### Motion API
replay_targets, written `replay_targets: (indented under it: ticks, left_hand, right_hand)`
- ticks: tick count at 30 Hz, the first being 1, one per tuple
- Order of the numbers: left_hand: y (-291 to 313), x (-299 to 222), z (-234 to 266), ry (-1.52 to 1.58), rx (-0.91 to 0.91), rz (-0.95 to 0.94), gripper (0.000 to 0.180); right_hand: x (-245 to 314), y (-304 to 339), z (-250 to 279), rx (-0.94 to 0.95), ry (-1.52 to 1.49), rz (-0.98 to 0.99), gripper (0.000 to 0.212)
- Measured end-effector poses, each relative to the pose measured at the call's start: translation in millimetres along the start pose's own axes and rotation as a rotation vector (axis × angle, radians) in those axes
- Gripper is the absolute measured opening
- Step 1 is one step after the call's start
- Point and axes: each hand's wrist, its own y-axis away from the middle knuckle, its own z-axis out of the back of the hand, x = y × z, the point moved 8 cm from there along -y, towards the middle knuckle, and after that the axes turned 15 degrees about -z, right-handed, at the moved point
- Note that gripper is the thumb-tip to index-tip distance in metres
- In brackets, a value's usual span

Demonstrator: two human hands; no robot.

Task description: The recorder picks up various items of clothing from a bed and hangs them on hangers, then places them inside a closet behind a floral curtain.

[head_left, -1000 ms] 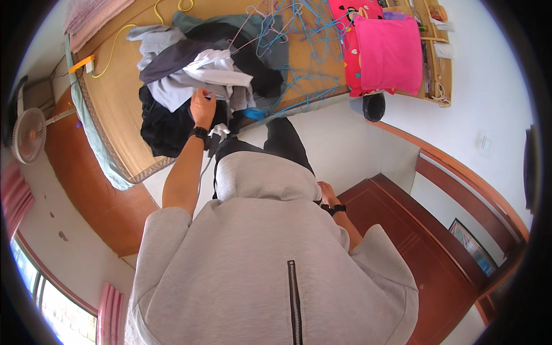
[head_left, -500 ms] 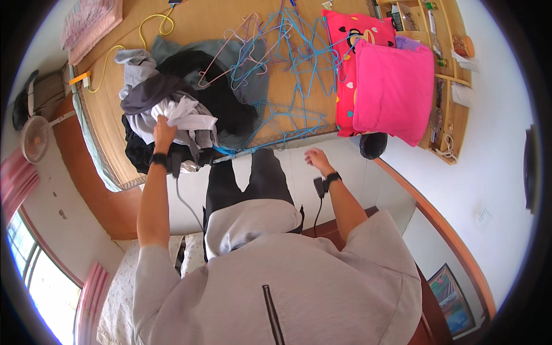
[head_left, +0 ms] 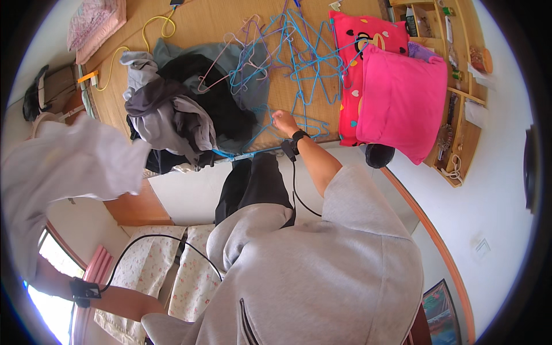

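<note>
A light grey garment (head_left: 86, 155) hangs in the air at the far left, smeared by motion. My left hand (head_left: 46, 277) holds it, its fingers mostly covered by the cloth. My right hand (head_left: 283, 122) is over the bed's front edge, its fingers closed around part of a blue clothes hanger (head_left: 261, 133); the exact grip is small in view. Left of that hand lies a heap of clothes (head_left: 167, 118) in grey, dark grey and black. Several blue, pink and purple hangers (head_left: 307, 57) lie tangled beyond it.
A pink pillow (head_left: 402, 103) rests over a red patterned one (head_left: 351, 98) at the right, beside a wooden shelf (head_left: 460, 144). A yellow cable (head_left: 150, 43) crosses the mat (head_left: 218, 17). A folded pink quilt (head_left: 98, 26) lies far left. Flowered cloth (head_left: 195, 276) is behind my left arm.
My left hand has pulled the light garment off the heap and swung it out to the left. My right hand has moved forward and left, onto the hangers. My body has turned left.
</note>
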Motion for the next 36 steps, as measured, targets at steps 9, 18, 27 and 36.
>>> replay_targets:
  ticks: [9,18,27,36]
  left_hand:
    - [257,8,-267,0.884,0.39,-0.126,0.045]
    - [589,-269,-284,1.062,1.524,0.271,0.034]
    - [504,-308,-291,1.068,1.455,0.028,0.029]
    - [499,-306,-280,1.088,1.475,0.067,0.025]
  right_hand:
    - [-36,30,25,-0.208,0.193,-0.053,0.029]
    - [-117,-18,119,-0.328,0.014,-0.232,0.036]
    - [-128,-37,63,-0.219,0.259,-0.203,0.051]
    - [-70,-4,29,-0.509,0.805,0.0,0.032]
